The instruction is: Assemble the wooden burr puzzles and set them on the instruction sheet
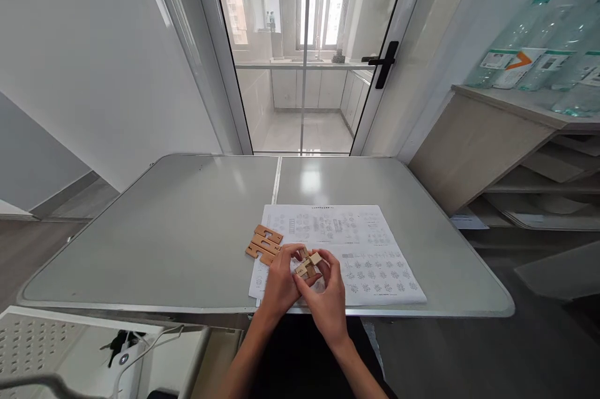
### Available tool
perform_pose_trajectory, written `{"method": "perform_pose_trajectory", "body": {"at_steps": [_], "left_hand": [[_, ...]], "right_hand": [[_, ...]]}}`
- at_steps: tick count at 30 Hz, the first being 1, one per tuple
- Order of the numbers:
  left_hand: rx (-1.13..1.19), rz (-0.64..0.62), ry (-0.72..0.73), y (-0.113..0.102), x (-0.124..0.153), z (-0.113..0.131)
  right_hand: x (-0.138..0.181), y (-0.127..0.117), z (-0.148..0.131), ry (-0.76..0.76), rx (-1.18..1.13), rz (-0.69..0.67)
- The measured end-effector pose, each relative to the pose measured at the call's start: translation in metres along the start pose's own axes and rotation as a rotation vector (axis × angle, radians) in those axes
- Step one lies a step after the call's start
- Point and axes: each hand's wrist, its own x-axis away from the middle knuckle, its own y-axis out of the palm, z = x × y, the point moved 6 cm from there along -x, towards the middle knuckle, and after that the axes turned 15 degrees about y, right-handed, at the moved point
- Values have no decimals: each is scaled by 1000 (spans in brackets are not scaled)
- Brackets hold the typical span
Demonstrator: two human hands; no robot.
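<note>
Both of my hands hold a small cluster of joined wooden puzzle pieces (308, 264) just above the near edge of the table. My left hand (280, 281) grips it from the left and my right hand (329, 294) from the right, fingers curled around it. To the left of my hands, several flat notched wooden pieces (264, 244) lie side by side on the table. A printed instruction sheet (356, 249) with small diagrams lies under and beyond my hands.
The grey folding table (187, 236) has a seam down its middle. A glass door (304, 49) stands behind it. A shelf unit (525, 155) with plastic bottles (539, 49) on top stands at the right. A white perforated tray (42, 343) sits at the lower left.
</note>
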Motion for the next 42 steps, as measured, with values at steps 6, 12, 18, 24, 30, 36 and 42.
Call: {"method": "perform_pose_trajectory", "body": {"at_steps": [6,12,18,24,30,36,42], "left_hand": [[-34,15,6,-1,2,-2],[-50,66,-6,-4,3,-3],[-73,84,18,-5,5,-2],[-111,110,41,-6,6,-1],[-118,121,68,-8,6,3],[-108,111,38,-8,7,2],[-70,86,9,-7,5,1]], "right_hand": [[4,1,-3,-16,-40,-11],[6,3,-2,37,-67,-26],[9,6,-1,88,-118,-37],[9,5,1,102,-108,-11],[10,6,0,96,-104,-21],[12,9,-5,89,-208,-55],[8,7,0,128,-228,-104]]}}
